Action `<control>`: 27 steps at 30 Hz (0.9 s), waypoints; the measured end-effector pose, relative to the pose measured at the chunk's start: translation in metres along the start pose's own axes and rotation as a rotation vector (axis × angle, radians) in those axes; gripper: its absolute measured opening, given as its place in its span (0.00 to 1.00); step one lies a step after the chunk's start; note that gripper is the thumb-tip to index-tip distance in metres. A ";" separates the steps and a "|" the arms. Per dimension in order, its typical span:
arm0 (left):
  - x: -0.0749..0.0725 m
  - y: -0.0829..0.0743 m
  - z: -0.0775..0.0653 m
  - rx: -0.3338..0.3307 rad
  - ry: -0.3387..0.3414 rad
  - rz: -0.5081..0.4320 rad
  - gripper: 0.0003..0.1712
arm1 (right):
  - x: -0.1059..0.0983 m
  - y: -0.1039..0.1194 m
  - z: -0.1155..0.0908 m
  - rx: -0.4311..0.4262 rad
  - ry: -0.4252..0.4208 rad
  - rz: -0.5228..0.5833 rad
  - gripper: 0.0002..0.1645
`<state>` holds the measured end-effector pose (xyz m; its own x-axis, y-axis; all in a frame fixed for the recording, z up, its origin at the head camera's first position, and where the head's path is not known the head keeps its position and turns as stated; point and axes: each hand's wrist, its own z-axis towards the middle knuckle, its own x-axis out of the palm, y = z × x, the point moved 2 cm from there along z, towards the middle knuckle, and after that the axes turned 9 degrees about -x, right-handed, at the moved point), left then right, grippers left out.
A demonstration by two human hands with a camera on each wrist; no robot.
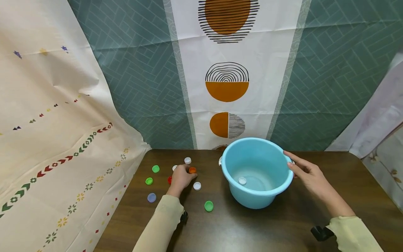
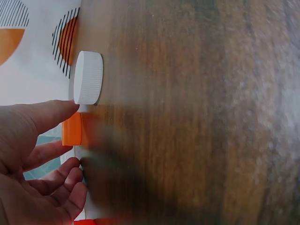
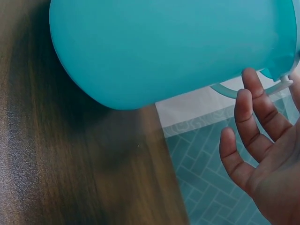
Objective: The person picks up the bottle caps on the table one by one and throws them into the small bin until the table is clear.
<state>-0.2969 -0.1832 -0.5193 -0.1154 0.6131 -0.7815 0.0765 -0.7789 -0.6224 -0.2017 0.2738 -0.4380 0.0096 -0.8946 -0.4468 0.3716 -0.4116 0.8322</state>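
Observation:
My left hand (image 1: 181, 179) is at the left part of the table, with thumb and a finger on opposite sides of an orange bottle cap (image 2: 71, 129), pinching it. A white bottle cap (image 2: 88, 77) stands just beyond the thumb. Partly hidden by this hand is a red cap (image 1: 170, 180). My right hand (image 1: 310, 176) holds the rim of a light blue bucket (image 1: 256, 197) at its right side, the other fingers loosely bent outside the wall (image 3: 262, 126). Inside the bucket lies one white cap (image 1: 242, 181).
More caps lie about the left hand: a white cap (image 1: 197, 186), a green cap (image 1: 209, 205) nearer the front, other green ones (image 1: 149, 181) and a bluish cap (image 1: 151, 197) to the left. Behind the wooden table (image 1: 248, 231) hangs a patterned cloth (image 1: 145, 80).

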 end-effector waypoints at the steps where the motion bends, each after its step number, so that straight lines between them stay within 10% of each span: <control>1: 0.000 0.000 0.000 -0.003 -0.005 0.000 0.20 | 0.000 0.000 0.000 0.001 0.001 -0.002 0.29; 27: -0.012 -0.005 0.000 -0.062 -0.041 -0.071 0.18 | -0.001 0.003 0.000 0.015 0.013 -0.009 0.29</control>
<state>-0.2956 -0.1870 -0.5068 -0.1626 0.6598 -0.7336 0.1278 -0.7232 -0.6788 -0.2001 0.2735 -0.4349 0.0181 -0.8886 -0.4582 0.3575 -0.4223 0.8330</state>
